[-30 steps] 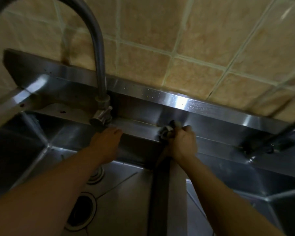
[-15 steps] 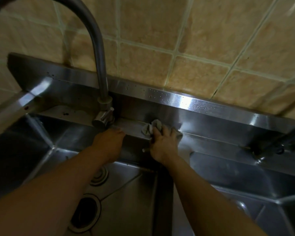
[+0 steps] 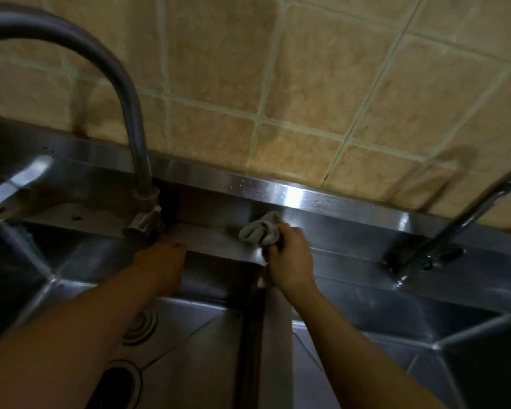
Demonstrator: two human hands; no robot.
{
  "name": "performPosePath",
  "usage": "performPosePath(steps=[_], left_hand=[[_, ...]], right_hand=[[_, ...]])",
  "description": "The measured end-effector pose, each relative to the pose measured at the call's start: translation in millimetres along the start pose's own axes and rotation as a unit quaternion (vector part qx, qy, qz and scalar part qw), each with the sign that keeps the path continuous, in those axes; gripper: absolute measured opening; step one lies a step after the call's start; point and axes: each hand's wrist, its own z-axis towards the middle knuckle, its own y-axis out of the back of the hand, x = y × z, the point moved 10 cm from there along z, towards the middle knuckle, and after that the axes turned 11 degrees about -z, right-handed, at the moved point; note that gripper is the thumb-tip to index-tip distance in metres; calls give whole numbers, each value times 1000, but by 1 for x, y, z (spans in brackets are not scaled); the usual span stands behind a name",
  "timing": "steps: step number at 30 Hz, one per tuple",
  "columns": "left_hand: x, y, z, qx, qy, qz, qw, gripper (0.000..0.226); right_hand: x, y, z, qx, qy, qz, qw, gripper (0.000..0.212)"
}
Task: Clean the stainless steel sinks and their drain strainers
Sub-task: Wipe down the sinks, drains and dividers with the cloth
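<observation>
A double stainless steel sink fills the lower view, with a left basin point(image 3: 195, 343) and a right basin point(image 3: 396, 329) split by a steel divider point(image 3: 275, 335). My right hand point(image 3: 289, 258) grips a crumpled grey cloth point(image 3: 260, 228) on the back ledge above the divider. My left hand point(image 3: 160, 264) rests on the ledge edge just below the tap's handle point(image 3: 143, 224); its fingers are hidden. In the left basin lie a round strainer point(image 3: 140, 326) and an open drain hole point(image 3: 118, 382), both partly covered by my left forearm.
A tall curved tap point(image 3: 121, 93) rises from the left ledge. A second, thinner tap point(image 3: 443, 228) stands at the right. A steel backsplash strip point(image 3: 307, 199) runs below the beige tiled wall point(image 3: 307, 84).
My right hand with the cloth slid left along the back ledge, then back a little to the right. My left hand stayed by the tap handle.
</observation>
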Motion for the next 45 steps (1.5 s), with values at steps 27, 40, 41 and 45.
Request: performPosePath(steps=[27,40,41,45], left_hand=[[44,10,-42,-38,-24,-35,998,67],[-10,-2,-20,-26,-58,-30,998,72],[-17,-3,-15,-27,-59,-25,998,71],[-38,-8,0,-21,-53,0,998,69]], right_hand=[[170,-98,48,-20,177,-247,953,58],[0,20,19,-72,21,-228,971,41],[-18,36,14,-91,-9,-218,972,35],[-108,60,2,-32,-174,-282,943,34]])
